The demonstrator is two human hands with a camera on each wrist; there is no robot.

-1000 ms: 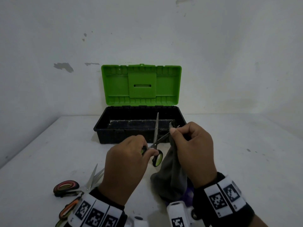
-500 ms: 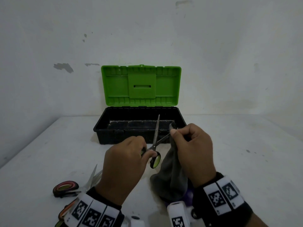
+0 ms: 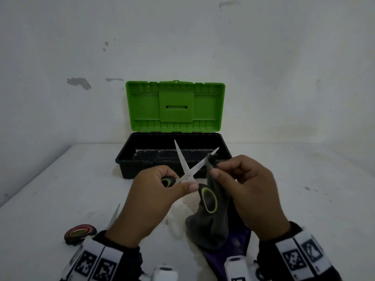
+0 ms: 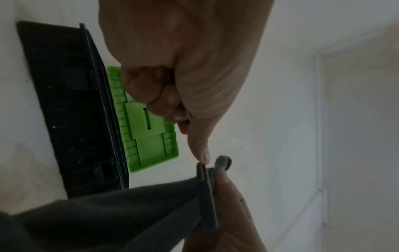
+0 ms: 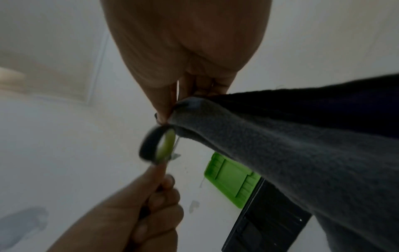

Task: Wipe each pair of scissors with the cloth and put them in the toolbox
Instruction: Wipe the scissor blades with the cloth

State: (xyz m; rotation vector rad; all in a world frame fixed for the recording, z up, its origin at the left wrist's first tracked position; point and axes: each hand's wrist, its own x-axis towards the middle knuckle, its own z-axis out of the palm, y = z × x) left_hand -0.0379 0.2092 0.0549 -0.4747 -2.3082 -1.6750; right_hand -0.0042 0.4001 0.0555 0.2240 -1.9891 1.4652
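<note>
My left hand (image 3: 162, 191) grips one black-and-green handle of a pair of scissors (image 3: 187, 172), held above the table with the blades spread wide. My right hand (image 3: 235, 179) pinches the grey cloth (image 3: 213, 224) around the right blade near its tip. The cloth hangs down to the table, and the other handle loop (image 3: 209, 200) hangs free in front of it. Behind stands the black toolbox (image 3: 174, 157) with its green lid (image 3: 175, 106) raised. In the right wrist view the cloth (image 5: 302, 153) drapes from my fingers beside the handle loop (image 5: 159, 145).
Another pair of scissors with a red-and-black handle (image 3: 80, 233) lies at the front left of the white table (image 3: 304, 209), its blade (image 3: 113, 217) partly hidden by my left wrist. A purple item (image 3: 227, 252) lies under the cloth. A white wall rises behind the toolbox.
The scissors have turned to face me more flatly, with the blades now spread wider. My right hand has slid the cloth out along the right blade toward its tip.
</note>
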